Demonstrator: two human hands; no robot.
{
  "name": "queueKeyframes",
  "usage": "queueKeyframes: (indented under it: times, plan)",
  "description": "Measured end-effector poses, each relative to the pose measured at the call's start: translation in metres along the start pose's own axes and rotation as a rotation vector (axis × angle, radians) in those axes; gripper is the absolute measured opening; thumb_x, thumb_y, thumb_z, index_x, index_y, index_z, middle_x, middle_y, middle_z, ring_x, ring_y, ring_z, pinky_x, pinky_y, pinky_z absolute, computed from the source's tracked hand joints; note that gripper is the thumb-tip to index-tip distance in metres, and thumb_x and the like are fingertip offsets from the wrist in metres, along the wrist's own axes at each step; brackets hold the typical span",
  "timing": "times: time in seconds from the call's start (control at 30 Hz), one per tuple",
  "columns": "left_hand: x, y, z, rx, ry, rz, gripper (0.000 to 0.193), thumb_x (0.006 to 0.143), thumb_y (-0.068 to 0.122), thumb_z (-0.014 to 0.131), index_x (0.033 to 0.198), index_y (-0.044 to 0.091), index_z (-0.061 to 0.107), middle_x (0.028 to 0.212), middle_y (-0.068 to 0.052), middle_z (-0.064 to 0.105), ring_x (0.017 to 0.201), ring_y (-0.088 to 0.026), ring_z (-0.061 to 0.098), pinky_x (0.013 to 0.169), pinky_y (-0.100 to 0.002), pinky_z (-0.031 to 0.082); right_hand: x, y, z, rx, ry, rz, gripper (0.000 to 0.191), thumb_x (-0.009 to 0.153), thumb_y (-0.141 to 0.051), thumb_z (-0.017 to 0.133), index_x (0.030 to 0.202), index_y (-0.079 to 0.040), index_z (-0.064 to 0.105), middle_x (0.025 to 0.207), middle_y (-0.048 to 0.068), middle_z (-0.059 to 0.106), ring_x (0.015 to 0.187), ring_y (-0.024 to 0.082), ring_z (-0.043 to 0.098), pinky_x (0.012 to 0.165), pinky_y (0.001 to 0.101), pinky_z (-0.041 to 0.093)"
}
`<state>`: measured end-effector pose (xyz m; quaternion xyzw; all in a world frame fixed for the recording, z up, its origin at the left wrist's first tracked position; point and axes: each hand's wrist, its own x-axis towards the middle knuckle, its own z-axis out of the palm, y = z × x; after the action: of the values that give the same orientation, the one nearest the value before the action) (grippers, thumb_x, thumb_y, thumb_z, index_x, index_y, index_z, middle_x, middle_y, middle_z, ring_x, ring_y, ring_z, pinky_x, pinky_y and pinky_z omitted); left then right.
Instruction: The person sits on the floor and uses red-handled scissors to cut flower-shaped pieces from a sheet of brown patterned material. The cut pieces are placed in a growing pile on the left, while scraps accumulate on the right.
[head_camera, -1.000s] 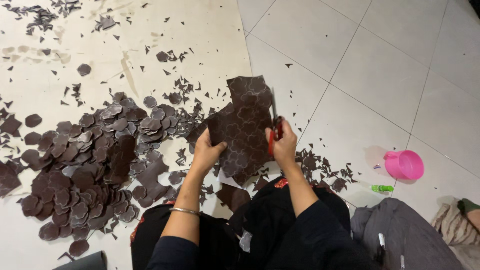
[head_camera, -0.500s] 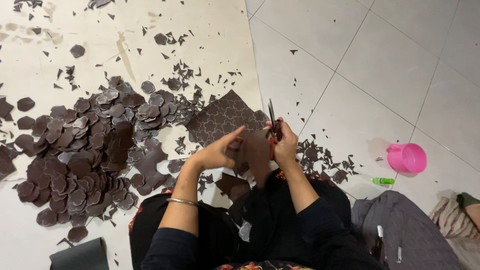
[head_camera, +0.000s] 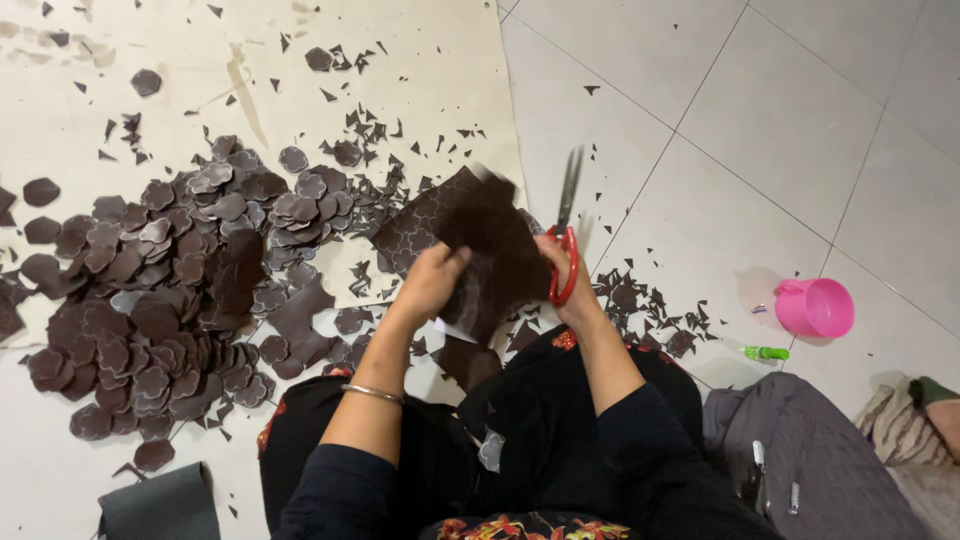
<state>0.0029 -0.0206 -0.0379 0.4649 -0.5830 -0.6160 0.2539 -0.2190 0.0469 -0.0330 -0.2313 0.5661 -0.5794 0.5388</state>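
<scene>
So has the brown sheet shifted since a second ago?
Yes. The brown sheet stood upright above the hands then; now it is tipped down, held by the left hand, beside the pile of cut pieces.

Left of frame obstructed: dense pile of cut brown shapes (head_camera: 150, 290) with scattered offcuts (head_camera: 370, 130) above. Upper right tiled floor (head_camera: 780, 110) open. Pink tub (head_camera: 815, 307) and grey bag (head_camera: 810, 460) block lower right.

Dark brown sheet (head_camera: 480, 240), red-handled scissors (head_camera: 565, 262), pink cup (head_camera: 815, 308).
</scene>
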Motion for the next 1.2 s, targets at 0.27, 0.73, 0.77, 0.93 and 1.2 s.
queueKeyframes:
  times: [0.27, 0.73, 0.77, 0.93, 1.2]
  plan:
    - [0.002, 0.014, -0.012, -0.742, 0.141, -0.184, 0.039, 0.098, 0.031, 0.062, 0.119, -0.002, 0.057, 0.108, -0.011, 0.071, 0.093, -0.018, 0.068, 0.082, -0.035, 0.058, -0.008, 0.003, 0.000, 0.219, -0.200, 0.027, 0.039, 0.096, -0.038, 0.074, 0.118, -0.009, 0.062, 0.112, 0.004, 0.066, 0.102, 0.016, 0.066, 0.088, 0.0340, 0.056]
    - [0.003, 0.003, -0.009, -0.790, 0.117, -0.155, 0.042, 0.089, 0.024, 0.076, 0.116, -0.006, 0.064, 0.103, -0.012, 0.073, 0.088, -0.020, 0.070, 0.075, -0.035, 0.058, -0.013, 0.012, 0.003, 0.015, -0.042, -0.187, 0.038, 0.090, -0.007, 0.072, 0.125, -0.002, 0.056, 0.099, 0.006, 0.066, 0.082, 0.015, 0.068, 0.068, 0.0313, 0.061]
    - [0.003, 0.004, -0.012, -0.852, 0.097, -0.181, 0.045, 0.088, 0.025, 0.077, 0.117, -0.007, 0.066, 0.104, -0.013, 0.074, 0.086, -0.022, 0.070, 0.073, -0.037, 0.058, -0.010, 0.010, -0.001, 0.005, -0.007, -0.200, 0.038, 0.090, -0.006, 0.072, 0.125, -0.003, 0.057, 0.096, 0.006, 0.065, 0.080, 0.015, 0.067, 0.067, 0.0315, 0.060]
    - [0.004, 0.011, -0.024, -0.966, 0.239, -0.007, 0.046, 0.092, 0.025, 0.075, 0.129, 0.002, 0.061, 0.116, -0.010, 0.071, 0.097, -0.023, 0.070, 0.082, -0.039, 0.059, -0.008, 0.007, -0.009, 0.067, 0.007, -0.287, 0.032, 0.092, -0.004, 0.068, 0.122, -0.003, 0.060, 0.102, 0.003, 0.067, 0.085, 0.012, 0.066, 0.071, 0.0296, 0.056]
    - [-0.001, 0.020, -0.033, -1.088, 0.144, 0.089, 0.051, 0.098, 0.041, 0.061, 0.134, 0.006, 0.056, 0.125, -0.013, 0.070, 0.104, -0.029, 0.072, 0.088, -0.044, 0.058, -0.006, 0.002, -0.007, 0.143, -0.010, -0.316, 0.034, 0.091, -0.001, 0.064, 0.125, -0.002, 0.060, 0.116, 0.006, 0.068, 0.100, 0.012, 0.066, 0.088, 0.0256, 0.055]
